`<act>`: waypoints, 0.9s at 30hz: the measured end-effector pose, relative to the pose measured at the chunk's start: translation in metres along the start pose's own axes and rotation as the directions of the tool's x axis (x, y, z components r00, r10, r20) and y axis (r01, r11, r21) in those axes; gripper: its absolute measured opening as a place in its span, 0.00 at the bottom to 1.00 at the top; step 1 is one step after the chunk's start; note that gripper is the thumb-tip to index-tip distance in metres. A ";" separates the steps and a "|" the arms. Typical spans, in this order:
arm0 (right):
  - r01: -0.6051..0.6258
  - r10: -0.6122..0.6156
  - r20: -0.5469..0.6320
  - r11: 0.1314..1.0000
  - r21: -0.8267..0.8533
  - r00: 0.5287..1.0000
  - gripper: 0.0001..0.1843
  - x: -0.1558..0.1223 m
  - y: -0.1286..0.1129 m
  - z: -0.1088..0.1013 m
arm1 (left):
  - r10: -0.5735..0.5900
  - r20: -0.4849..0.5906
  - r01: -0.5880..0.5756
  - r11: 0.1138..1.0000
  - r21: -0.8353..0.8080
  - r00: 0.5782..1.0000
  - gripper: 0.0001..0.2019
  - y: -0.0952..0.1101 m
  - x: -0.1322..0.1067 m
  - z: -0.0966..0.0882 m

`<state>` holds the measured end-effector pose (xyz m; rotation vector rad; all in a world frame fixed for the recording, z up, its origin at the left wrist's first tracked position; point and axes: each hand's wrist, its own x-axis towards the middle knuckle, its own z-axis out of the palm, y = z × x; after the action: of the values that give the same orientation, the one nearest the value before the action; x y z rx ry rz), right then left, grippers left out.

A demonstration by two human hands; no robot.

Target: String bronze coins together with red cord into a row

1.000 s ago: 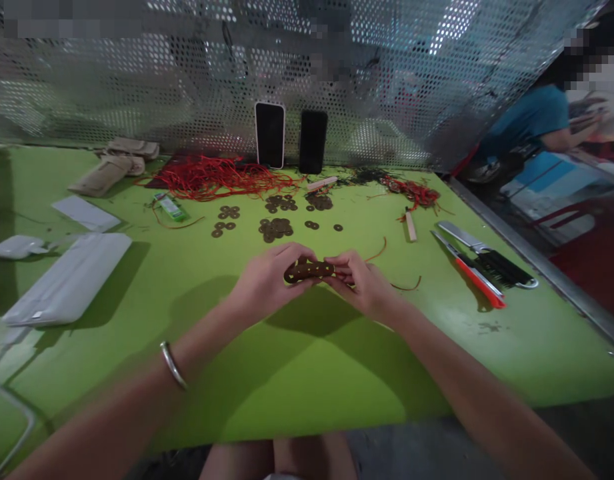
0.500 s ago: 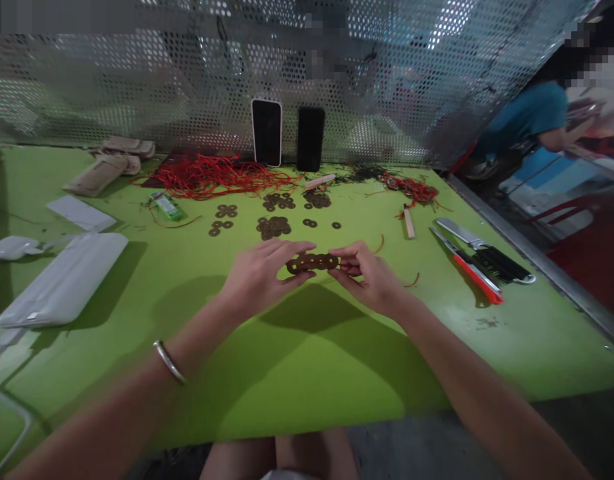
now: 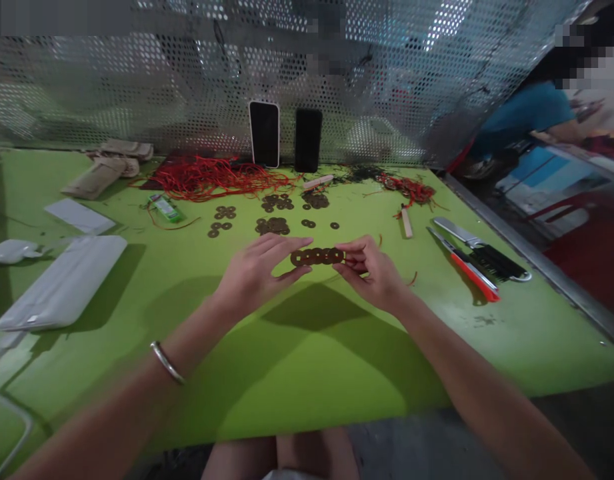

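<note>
Your left hand point(image 3: 254, 270) and right hand point(image 3: 374, 273) pinch the two ends of a row of coins point(image 3: 317, 256), held just above the green table point(image 3: 307, 360). Loose coins point(image 3: 273, 225) lie beyond it, near red cord point(image 3: 211, 177); no container holds them.

Two phones point(image 3: 285, 136) lean on the mesh behind red cords point(image 3: 211, 177); an orange knife point(image 3: 464, 265) lies right.
</note>
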<state>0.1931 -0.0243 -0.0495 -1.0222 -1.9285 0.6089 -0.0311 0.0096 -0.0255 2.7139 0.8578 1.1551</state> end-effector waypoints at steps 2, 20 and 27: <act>0.010 -0.010 -0.006 1.000 0.009 1.000 0.13 -0.001 0.000 0.002 | -0.032 -0.006 0.032 0.999 0.014 0.999 0.19 0.002 0.000 0.000; -0.061 0.053 0.127 0.996 0.060 0.990 0.13 -0.003 0.003 0.007 | 0.085 0.024 -0.087 0.993 0.081 0.996 0.16 0.008 -0.005 0.010; -0.092 0.078 0.198 0.994 0.067 0.977 0.13 -0.003 0.001 0.006 | 0.119 0.069 -0.123 0.991 0.055 0.990 0.12 0.005 -0.005 0.010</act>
<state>0.1889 -0.0262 -0.0546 -1.0332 -2.0220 0.8522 -0.0241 0.0043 -0.0344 2.8708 0.7392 1.0699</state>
